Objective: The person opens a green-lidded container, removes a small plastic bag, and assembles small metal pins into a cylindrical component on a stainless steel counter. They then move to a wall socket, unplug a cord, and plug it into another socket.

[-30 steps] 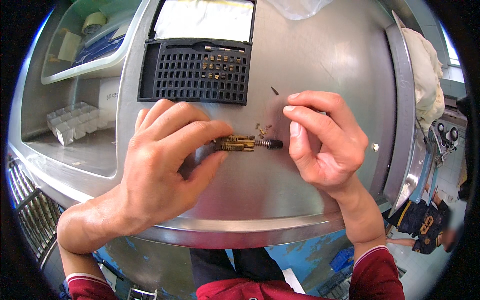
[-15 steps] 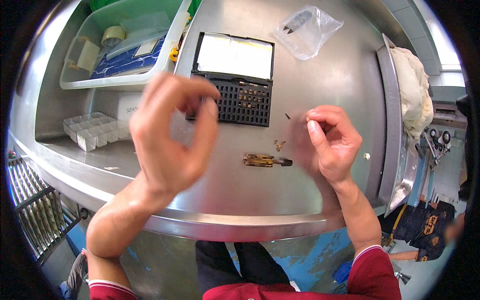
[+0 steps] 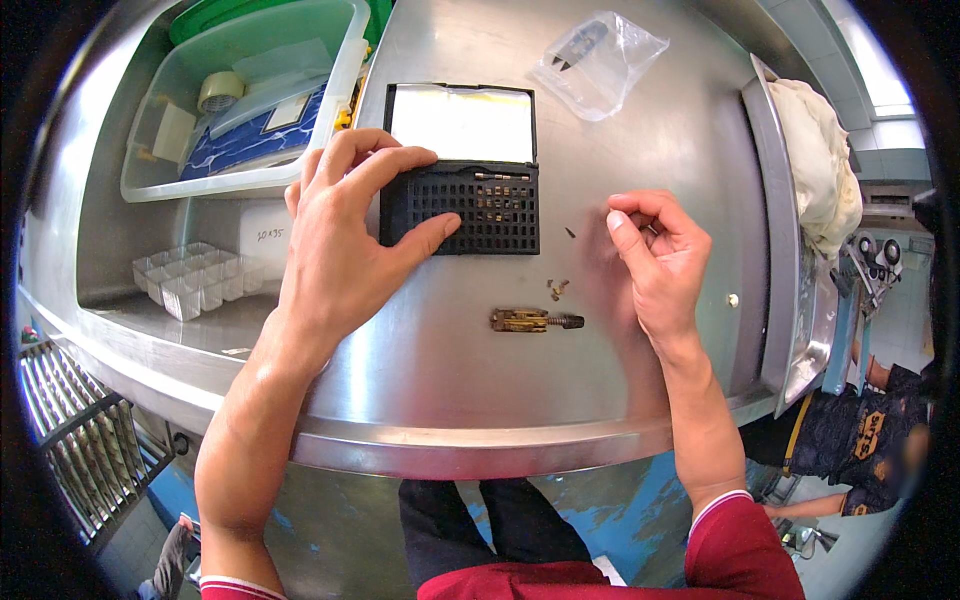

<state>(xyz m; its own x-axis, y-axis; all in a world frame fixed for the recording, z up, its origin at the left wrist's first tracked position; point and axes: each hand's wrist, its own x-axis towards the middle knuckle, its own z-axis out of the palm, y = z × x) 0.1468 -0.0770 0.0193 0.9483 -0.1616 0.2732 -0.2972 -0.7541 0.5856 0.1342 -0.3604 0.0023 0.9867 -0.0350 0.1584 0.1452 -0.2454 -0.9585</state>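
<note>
My left hand [image 3: 352,205] lies over the left side of an open black case [image 3: 525,242], fingers and thumb apart, the thumb over its grid of small compartments. Several tiny brass-coloured pieces [image 3: 497,203] sit in some compartments. To the right of the case, my right hand [image 3: 662,250] is raised with thumb and forefinger pinched together. Whatever may be between those fingertips is too small to make out. Below the case lies a brass-coloured holder [image 3: 520,320] with a spring and a dark knob. Several loose brass bits [image 3: 557,289] and a small dark pointed piece [image 3: 570,233] lie nearby.
A clear plastic bag [image 3: 610,75] with a dark tool inside lies at the back. At left are a translucent bin [image 3: 345,90] and a clear divided tray [image 3: 185,290]. A cloth-filled metal tray [image 3: 775,250] stands at right. Another person [image 3: 860,440] is beyond it.
My left hand has come down from a blurred, raised position onto the left side of the case, its fingers spreading. My right hand has shifted slightly, still pinched.
</note>
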